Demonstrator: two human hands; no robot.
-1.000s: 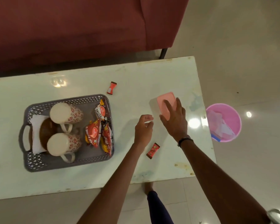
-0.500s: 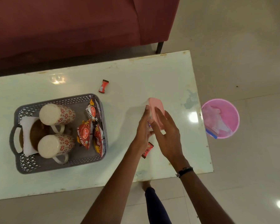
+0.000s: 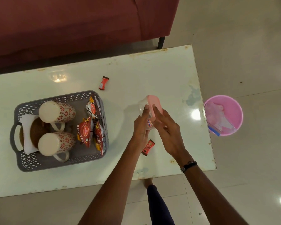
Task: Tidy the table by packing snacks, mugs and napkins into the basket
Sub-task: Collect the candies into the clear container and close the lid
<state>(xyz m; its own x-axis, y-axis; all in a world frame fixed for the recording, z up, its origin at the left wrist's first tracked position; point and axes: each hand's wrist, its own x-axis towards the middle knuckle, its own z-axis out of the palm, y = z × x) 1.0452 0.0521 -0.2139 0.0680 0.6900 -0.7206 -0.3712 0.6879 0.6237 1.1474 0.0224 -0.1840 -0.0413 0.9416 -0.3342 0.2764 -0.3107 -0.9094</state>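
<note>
Both hands, left hand (image 3: 140, 127) and right hand (image 3: 166, 127), clamp the clear plastic box with pink lid (image 3: 150, 109), tilted above the white table's (image 3: 152, 72) right end; support its underside, then carry it level to the grey perforated basket (image 3: 62, 164).

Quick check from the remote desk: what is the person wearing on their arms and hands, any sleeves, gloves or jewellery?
Both forearms are bare, with no sleeves or gloves in view. The left hand shows nothing worn on it. The right hand has a dark beaded bracelet around its wrist. I see no rings on either hand, though some fingers are partly hidden.
</note>
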